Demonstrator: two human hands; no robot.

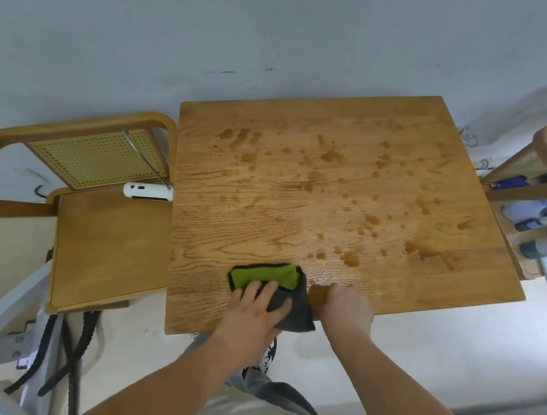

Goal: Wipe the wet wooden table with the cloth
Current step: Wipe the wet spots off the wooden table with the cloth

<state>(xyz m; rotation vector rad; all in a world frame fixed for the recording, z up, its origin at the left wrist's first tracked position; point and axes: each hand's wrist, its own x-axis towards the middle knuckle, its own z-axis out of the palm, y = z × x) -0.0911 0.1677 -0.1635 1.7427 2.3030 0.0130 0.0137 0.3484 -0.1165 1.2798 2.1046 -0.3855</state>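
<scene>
1. In the head view, we found the cloth (263, 277), green on one face and dark grey on the other, lying folded on the table (297, 208) near its front edge, left of the middle
2. We judged it was set there so the wipe could start at the near side, with wet blotches (331, 155) spread over the middle and far right of the wood beyond it
3. The left hand (255, 310) lay flat on the cloth with its fingers (270, 290) straight and spread, pressing down instead of gripping; we read that as the way to keep the whole pad against the wood
4. The left forearm reached in from low left, wrist over the table's edge
5. The right hand (346, 307) rested on the table just beside the cloth's right side, knuckles up and fingers curled under; we could not tell whether they held anything
6. We took it for a brace
</scene>
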